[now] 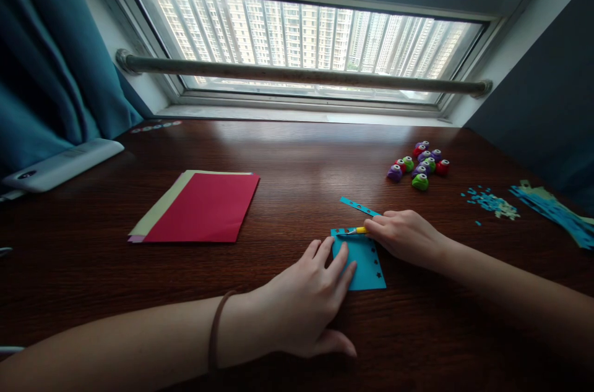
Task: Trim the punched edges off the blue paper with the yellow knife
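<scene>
daylight filled the window (306,39); a rail (301,75) crossed it, a blue curtain (60,58) hung left of it, a brown table (297,151) below.

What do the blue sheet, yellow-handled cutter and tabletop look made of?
Blue sheet: probably paper or thin card, matte, with punched holes. Yellow-handled cutter: likely plastic handle, evenly coloured; grey blade looks metallic. Tabletop: wood or laminate, glossy, streaky grain, soft reflections.
</scene>
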Demonstrator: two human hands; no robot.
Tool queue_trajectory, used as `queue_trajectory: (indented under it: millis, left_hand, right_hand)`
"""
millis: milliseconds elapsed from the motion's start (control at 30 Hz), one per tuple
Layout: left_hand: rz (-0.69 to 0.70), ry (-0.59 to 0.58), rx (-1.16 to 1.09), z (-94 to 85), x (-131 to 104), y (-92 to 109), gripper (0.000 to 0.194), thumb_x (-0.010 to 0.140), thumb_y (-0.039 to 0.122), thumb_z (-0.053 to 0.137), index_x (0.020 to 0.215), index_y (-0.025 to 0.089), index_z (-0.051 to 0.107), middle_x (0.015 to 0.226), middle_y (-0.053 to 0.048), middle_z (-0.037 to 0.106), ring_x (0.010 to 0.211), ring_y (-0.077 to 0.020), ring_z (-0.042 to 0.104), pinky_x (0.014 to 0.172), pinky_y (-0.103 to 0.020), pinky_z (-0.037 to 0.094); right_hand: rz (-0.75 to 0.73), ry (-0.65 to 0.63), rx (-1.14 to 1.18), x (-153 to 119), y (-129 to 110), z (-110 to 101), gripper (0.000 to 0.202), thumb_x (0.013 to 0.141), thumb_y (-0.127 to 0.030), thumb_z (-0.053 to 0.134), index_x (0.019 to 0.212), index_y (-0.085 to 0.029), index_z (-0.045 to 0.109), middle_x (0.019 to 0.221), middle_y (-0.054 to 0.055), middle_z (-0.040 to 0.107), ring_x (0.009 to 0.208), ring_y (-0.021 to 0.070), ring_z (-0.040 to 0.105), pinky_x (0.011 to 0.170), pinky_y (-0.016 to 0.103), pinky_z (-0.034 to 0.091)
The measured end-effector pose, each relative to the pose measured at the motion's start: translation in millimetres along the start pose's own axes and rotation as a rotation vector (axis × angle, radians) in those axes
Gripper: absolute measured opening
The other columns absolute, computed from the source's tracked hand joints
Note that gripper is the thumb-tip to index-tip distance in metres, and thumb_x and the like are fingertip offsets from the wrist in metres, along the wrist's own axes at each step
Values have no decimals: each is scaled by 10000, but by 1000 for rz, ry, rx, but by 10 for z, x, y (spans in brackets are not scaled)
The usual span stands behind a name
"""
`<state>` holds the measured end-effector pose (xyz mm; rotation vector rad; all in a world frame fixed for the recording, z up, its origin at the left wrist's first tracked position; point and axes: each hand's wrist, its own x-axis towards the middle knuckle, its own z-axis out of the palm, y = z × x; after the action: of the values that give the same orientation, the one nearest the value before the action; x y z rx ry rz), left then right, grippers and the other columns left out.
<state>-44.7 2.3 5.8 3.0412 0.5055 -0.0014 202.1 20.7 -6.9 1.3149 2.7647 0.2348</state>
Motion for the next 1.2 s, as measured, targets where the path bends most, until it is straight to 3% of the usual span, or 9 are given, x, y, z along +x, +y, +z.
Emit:
queue_trajectory:
  millis: [1200]
  left_hand:
    - [3,36,14,27,-2,-4,859,774,728,291,1293,48,362,1309,-248,382,1214,-414,324,971,-526,297]
  right_hand:
    - [0,-16,-34,-419,312,11,159,907,-160,398,796,-181,509,665,10,546,596,147,477,538,262,243]
